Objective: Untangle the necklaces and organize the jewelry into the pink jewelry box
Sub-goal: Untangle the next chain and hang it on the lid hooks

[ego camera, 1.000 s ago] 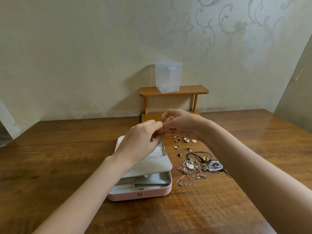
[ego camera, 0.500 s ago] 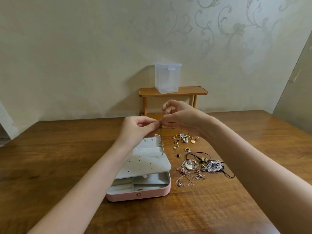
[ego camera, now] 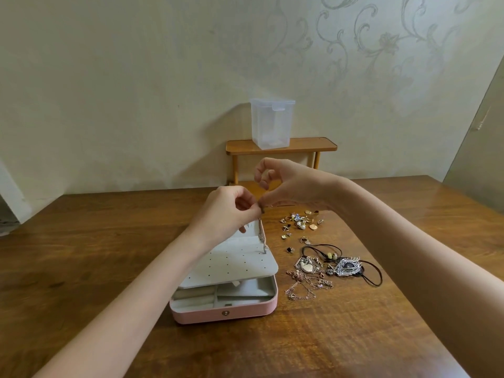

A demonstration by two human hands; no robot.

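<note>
The pink jewelry box [ego camera: 226,313] lies open on the table, its white perforated insert [ego camera: 234,264] tilted above the lower compartments. My left hand [ego camera: 229,211] and my right hand [ego camera: 286,184] meet above the box's far end and together pinch the top of a thin silver chain [ego camera: 262,238], which hangs down onto the insert. A tangle of necklaces [ego camera: 316,274] with a silver feather pendant and black cords lies right of the box. Small earrings and charms [ego camera: 300,221] are scattered beyond it.
A small wooden shelf [ego camera: 281,145] stands against the wall with a clear lidded plastic container [ego camera: 272,122] on top. The wooden table [ego camera: 81,268] spreads wide to the left and in front of the box.
Both hands have risen from just over the box and drawn the chain up, so it now hangs straight down to the insert.
</note>
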